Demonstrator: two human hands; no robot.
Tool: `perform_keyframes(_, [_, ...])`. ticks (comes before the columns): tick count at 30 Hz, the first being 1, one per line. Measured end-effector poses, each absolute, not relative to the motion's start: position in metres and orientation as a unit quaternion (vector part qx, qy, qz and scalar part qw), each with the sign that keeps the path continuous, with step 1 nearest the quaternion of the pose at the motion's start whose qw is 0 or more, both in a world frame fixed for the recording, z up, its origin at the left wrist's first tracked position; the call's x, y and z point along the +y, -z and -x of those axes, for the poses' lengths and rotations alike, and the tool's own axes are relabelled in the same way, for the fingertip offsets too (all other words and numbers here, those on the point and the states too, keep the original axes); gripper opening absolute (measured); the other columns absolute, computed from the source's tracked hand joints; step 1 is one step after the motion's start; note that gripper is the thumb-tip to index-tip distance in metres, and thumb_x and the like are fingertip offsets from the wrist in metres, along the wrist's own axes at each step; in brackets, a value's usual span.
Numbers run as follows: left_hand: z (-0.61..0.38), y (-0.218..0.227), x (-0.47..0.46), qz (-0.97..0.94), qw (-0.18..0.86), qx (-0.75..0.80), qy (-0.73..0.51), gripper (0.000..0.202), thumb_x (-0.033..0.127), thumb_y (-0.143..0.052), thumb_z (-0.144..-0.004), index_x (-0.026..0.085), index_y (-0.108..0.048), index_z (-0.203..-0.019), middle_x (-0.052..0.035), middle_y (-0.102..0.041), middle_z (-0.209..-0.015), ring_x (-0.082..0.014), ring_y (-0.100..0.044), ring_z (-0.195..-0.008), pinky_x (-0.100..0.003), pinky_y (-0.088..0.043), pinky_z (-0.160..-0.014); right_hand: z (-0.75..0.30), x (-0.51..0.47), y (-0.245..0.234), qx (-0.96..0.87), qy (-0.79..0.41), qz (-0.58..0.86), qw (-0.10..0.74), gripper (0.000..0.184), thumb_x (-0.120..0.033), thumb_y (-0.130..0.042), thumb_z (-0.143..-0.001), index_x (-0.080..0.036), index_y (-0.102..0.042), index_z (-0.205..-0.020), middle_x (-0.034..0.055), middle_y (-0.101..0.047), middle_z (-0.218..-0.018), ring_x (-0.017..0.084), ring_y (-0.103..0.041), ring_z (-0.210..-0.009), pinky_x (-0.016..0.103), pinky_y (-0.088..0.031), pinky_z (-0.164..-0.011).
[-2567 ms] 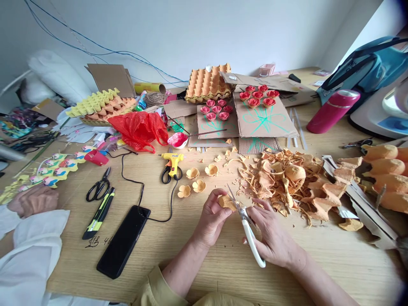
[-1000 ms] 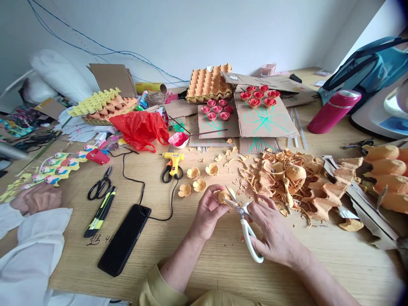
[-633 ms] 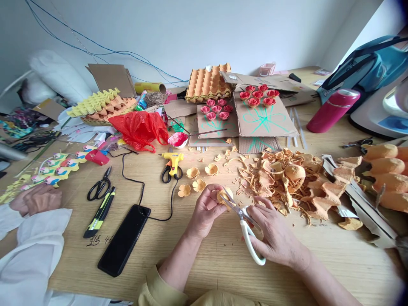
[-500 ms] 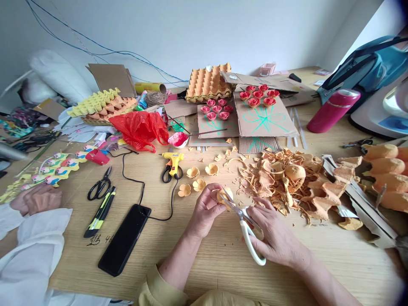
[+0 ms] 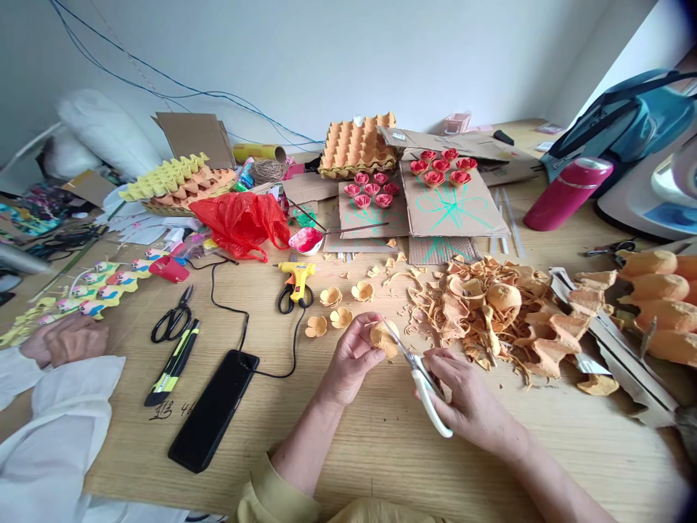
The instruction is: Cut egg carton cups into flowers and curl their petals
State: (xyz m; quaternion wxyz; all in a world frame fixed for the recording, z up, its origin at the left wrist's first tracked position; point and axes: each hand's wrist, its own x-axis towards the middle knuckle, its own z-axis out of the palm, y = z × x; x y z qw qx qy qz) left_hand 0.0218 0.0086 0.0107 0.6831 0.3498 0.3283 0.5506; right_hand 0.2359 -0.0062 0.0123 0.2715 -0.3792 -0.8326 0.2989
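Observation:
My left hand (image 5: 353, 357) pinches a small orange egg-carton cup (image 5: 384, 338) just above the wooden table (image 5: 381, 450). White-handled scissors (image 5: 423, 383) are gripped in my right hand (image 5: 467, 401), and their blades reach up-left to the cup's right edge. Several cut orange carton flowers (image 5: 340, 317) lie just beyond my left hand. A heap of orange carton scraps (image 5: 490, 309) sits beyond my right hand.
A black phone (image 5: 213, 410) on a cable, a utility knife (image 5: 172, 362), black scissors (image 5: 173, 315) and a yellow glue gun (image 5: 295, 276) lie to the left. Another person's hands (image 5: 65, 339) and white sleeve rest at far left. Cardboard panels with red flowers (image 5: 438, 190) and a pink bottle (image 5: 566, 193) stand behind.
The cup has been turned in my left hand between cuts. The scissor blades, spread over the cup a second ago, now lie closed against its right side; my right hand shifted slightly up.

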Motion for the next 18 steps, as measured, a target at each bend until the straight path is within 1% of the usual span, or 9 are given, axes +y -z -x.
perform_keyframes(2, [-0.024, -0.009, 0.008, -0.346, 0.681, 0.339, -0.549, 0.047, 0.022, -0.084, -0.07, 0.022, -0.063, -0.113, -0.0011, -0.065, -0.097, -0.0124, -0.057, -0.088, -0.024, -0.046, -0.082, -0.236, -0.007, -0.01, -0.791, -0.355, 0.407, 0.286, 0.02, -0.036, -0.053, -0.098, -0.022, -0.052, -0.084, 0.0019, -0.061, -0.076, 0.017, -0.055, -0.07, 0.031, -0.047, -0.066])
perform_keyframes(5, [-0.03, -0.006, 0.005, -0.355, 0.684, 0.344, -0.537, 0.047, 0.023, -0.084, -0.07, 0.021, -0.063, -0.112, -0.0015, -0.064, -0.098, -0.013, -0.057, -0.088, -0.025, -0.046, -0.083, -0.233, -0.007, -0.004, -0.708, -0.457, 0.425, 0.332, 0.02, -0.041, -0.06, -0.094, -0.022, -0.057, -0.089, 0.002, -0.063, -0.082, 0.018, -0.058, -0.075, 0.031, -0.049, -0.069])
perform_keyframes(8, [-0.038, -0.007, -0.001, -0.37, 0.697, 0.334, -0.515, 0.042, 0.021, -0.082, -0.074, 0.021, -0.061, -0.11, -0.0017, -0.063, -0.098, -0.014, -0.059, -0.09, -0.028, -0.047, -0.087, -0.228, -0.007, 0.001, -0.612, -0.527, 0.424, 0.409, 0.031, -0.047, -0.07, -0.086, -0.023, -0.057, -0.1, 0.0011, -0.062, -0.088, 0.016, -0.057, -0.075, 0.029, -0.049, -0.067])
perform_keyframes(10, [-0.043, -0.009, -0.004, -0.377, 0.706, 0.331, -0.5, 0.038, 0.021, -0.082, -0.075, 0.021, -0.06, -0.107, -0.0018, -0.064, -0.098, -0.0147, -0.06, -0.092, -0.029, -0.047, -0.088, -0.224, -0.007, 0.003, -0.557, -0.548, 0.434, 0.448, 0.039, -0.051, -0.075, -0.081, -0.024, -0.056, -0.103, -0.0008, -0.059, -0.085, 0.015, -0.054, -0.069, 0.027, -0.048, -0.061])
perform_keyframes(13, [-0.048, -0.012, -0.006, -0.378, 0.718, 0.323, -0.488, 0.037, 0.02, -0.082, -0.075, 0.021, -0.059, -0.103, -0.0019, -0.065, -0.099, -0.0148, -0.06, -0.094, -0.028, -0.046, -0.089, -0.222, -0.006, 0.002, -0.523, -0.559, 0.448, 0.463, 0.045, -0.056, -0.075, -0.078, -0.025, -0.054, -0.102, -0.0017, -0.057, -0.08, 0.014, -0.051, -0.064, 0.026, -0.046, -0.056])
perform_keyframes(15, [-0.048, -0.01, -0.005, -0.375, 0.723, 0.31, -0.491, 0.04, 0.025, -0.083, -0.074, 0.021, -0.059, -0.105, -0.003, -0.065, -0.1, -0.0159, -0.06, -0.095, -0.028, -0.046, -0.088, -0.223, -0.006, 0.001, -0.528, -0.552, 0.447, 0.465, 0.044, -0.056, -0.075, -0.078, -0.025, -0.054, -0.102, -0.0009, -0.057, -0.083, 0.014, -0.051, -0.066, 0.026, -0.047, -0.056])
perform_keyframes(18, [-0.044, -0.003, -0.002, -0.382, 0.725, 0.295, -0.492, 0.045, 0.038, -0.081, -0.077, 0.019, -0.058, -0.111, -0.0046, -0.065, -0.098, -0.0161, -0.059, -0.09, -0.028, -0.045, -0.083, -0.227, -0.007, 0.002, -0.566, -0.531, 0.438, 0.454, 0.037, -0.051, -0.073, -0.082, -0.025, -0.054, -0.1, 0.0003, -0.058, -0.088, 0.015, -0.053, -0.071, 0.027, -0.05, -0.062])
